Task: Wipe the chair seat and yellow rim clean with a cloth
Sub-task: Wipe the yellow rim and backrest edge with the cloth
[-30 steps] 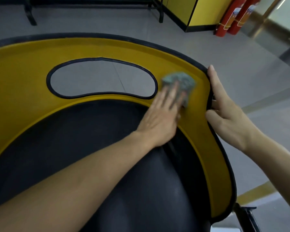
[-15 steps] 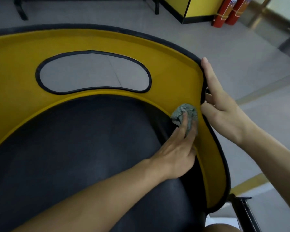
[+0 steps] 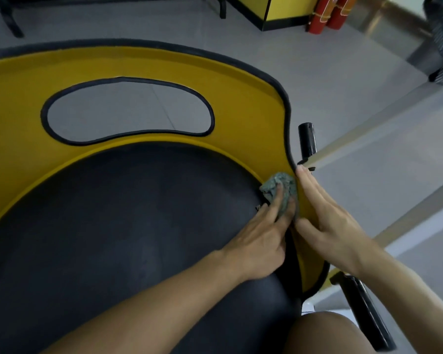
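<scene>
A person's left hand [image 3: 256, 241] presses a crumpled grey cloth [image 3: 279, 185] with straight fingers onto the glossy yellow plastic rim [image 3: 241, 98], where it meets the black padded chair seat [image 3: 125, 213]. The right hand [image 3: 327, 221] lies flat, fingers together, along the rim's outer edge.

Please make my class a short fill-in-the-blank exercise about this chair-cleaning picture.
1. The right hand rests flat on the yellow rim, while the ___ hand presses the cloth.
2. The seat inside the rim is coloured ___.
3. Through the oval opening in the rim you can see the grey ___.

Missing words: left; black; floor.
</scene>
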Action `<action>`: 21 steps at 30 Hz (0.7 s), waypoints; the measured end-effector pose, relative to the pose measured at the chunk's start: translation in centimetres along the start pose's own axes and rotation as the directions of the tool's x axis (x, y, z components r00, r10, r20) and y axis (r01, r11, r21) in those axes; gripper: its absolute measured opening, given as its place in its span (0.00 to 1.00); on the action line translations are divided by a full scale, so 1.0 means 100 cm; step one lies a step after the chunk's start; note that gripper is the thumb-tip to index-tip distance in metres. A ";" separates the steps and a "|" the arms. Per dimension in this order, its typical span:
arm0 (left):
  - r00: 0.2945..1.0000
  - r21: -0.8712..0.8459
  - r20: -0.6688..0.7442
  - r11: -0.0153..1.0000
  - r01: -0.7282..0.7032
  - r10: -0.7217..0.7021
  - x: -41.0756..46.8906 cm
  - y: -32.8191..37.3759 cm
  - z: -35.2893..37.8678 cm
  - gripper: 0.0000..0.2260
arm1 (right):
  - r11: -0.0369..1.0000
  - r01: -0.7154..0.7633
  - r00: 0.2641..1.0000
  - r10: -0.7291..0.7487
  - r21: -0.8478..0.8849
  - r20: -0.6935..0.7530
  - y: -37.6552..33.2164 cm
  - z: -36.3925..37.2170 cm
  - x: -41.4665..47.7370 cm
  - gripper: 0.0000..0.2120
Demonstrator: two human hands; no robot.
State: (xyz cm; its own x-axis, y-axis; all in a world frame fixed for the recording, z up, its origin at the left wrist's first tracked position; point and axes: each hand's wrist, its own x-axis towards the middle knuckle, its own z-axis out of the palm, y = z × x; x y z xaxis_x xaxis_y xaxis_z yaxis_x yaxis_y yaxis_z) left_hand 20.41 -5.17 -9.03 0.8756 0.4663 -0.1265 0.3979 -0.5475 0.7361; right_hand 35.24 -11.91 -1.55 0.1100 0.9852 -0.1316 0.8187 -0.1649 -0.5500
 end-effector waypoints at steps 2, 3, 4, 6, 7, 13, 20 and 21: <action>1.000 -0.003 0.001 1.000 -0.007 0.007 -0.001 0.000 0.002 0.34 | 0.996 -0.025 1.000 0.026 0.082 -0.013 0.002 0.003 -0.011 0.36; 0.998 -0.030 -0.052 0.999 -0.022 0.020 0.003 0.002 -0.002 0.34 | 0.989 -0.043 0.999 0.046 0.142 -0.020 0.002 0.005 -0.016 0.33; 0.989 -0.069 -0.144 0.997 -0.034 0.024 0.010 0.007 -0.009 0.33 | 0.978 -0.055 0.998 0.062 0.200 -0.032 0.002 0.008 -0.019 0.31; 0.933 -0.165 -0.356 0.986 -0.013 -0.047 0.032 0.015 -0.031 0.33 | 0.949 -0.068 0.993 0.093 0.309 -0.069 -0.001 0.015 -0.020 0.29; 0.901 -0.195 -0.424 0.981 0.013 -0.096 0.041 0.017 -0.043 0.34 | 0.930 -0.078 0.991 0.110 0.358 -0.071 -0.001 0.017 -0.019 0.29; 0.978 -0.271 -0.186 0.962 0.040 -0.093 0.015 0.026 -0.022 0.37 | 0.856 -0.129 0.990 0.143 0.500 0.009 -0.008 0.007 -0.023 0.28; 0.991 -0.268 0.132 0.961 0.065 -0.030 -0.047 0.051 0.028 0.34 | 0.844 -0.221 0.975 0.195 0.489 0.104 -0.013 0.002 -0.035 0.24; 0.988 -0.281 0.148 0.956 0.080 -0.039 -0.050 0.053 0.027 0.33 | 0.845 -0.238 0.971 0.211 0.480 0.110 -0.015 0.003 -0.036 0.25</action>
State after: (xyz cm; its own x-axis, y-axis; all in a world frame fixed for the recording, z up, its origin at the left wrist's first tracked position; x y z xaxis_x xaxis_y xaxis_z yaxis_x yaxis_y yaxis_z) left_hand 18.89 -12.28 -6.28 0.8900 0.3798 -0.2521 0.3736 -0.2906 0.8809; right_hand 33.45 -15.25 -0.45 0.2175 0.9168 -0.3350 0.3950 -0.3965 -0.8287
